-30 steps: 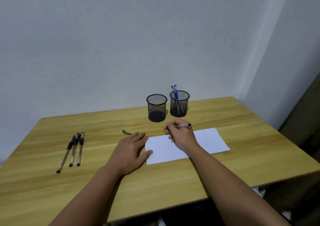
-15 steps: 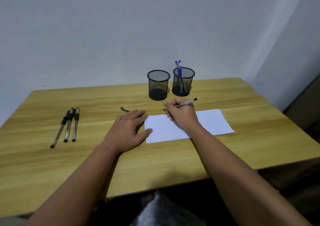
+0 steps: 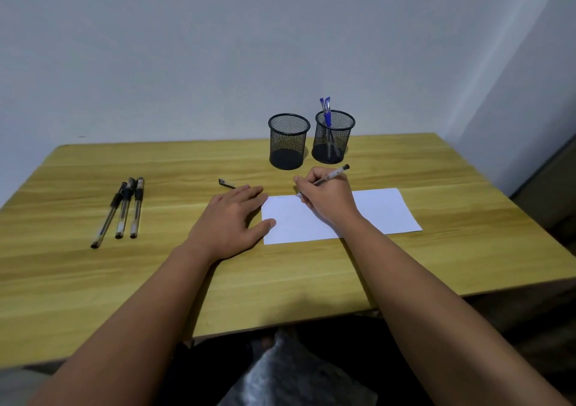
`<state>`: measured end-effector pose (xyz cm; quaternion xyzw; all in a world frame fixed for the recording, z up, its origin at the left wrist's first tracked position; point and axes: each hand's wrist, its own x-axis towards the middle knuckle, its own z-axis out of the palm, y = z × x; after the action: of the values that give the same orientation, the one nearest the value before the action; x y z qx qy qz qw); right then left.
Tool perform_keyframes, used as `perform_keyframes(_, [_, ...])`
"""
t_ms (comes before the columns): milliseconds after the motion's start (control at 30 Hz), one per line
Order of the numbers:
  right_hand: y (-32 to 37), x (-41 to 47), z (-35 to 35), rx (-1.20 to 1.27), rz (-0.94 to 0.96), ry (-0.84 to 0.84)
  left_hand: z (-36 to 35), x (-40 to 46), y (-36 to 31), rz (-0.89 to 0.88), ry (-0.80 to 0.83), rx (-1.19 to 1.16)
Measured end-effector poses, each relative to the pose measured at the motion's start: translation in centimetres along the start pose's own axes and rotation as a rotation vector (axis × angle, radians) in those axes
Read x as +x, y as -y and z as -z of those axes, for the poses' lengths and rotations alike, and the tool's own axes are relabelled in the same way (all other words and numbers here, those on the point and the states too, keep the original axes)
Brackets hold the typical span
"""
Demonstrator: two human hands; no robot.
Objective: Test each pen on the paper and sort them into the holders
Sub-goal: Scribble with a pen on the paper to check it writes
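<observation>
In the head view, the right hand (image 3: 330,198) is pinching a pen (image 3: 332,175) between its fingers, holding its tip down on the far left corner of the paper (image 3: 380,212), which is lying on the wooden table (image 3: 311,265). The left hand (image 3: 232,221) is lying flat with fingers spread, its thumb touching the paper's left edge. A pen cap (image 3: 227,183) is sitting just beyond its fingertips. Three pens (image 3: 123,210) are lying side by side at the far left. Two mesh holders are standing at the far edge: the left holder (image 3: 288,142) looking empty, the right holder (image 3: 333,137) holding blue pens (image 3: 325,109)
</observation>
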<state>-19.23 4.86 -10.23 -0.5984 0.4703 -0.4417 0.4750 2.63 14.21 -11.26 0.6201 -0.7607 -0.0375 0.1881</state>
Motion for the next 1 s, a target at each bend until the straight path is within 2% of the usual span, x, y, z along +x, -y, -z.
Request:
perform_keyframes(633, [-0.47,0.13,-0.28,-0.088,0.019,-0.056,-0.01,-0.10,-0.02,0.000,0.009,0.022])
perform_keyframes(1000, [-0.07,-0.11,0.03,-0.035,0.019,-0.084,0.02,-0.14,-0.05,0.003,0.008,0.018])
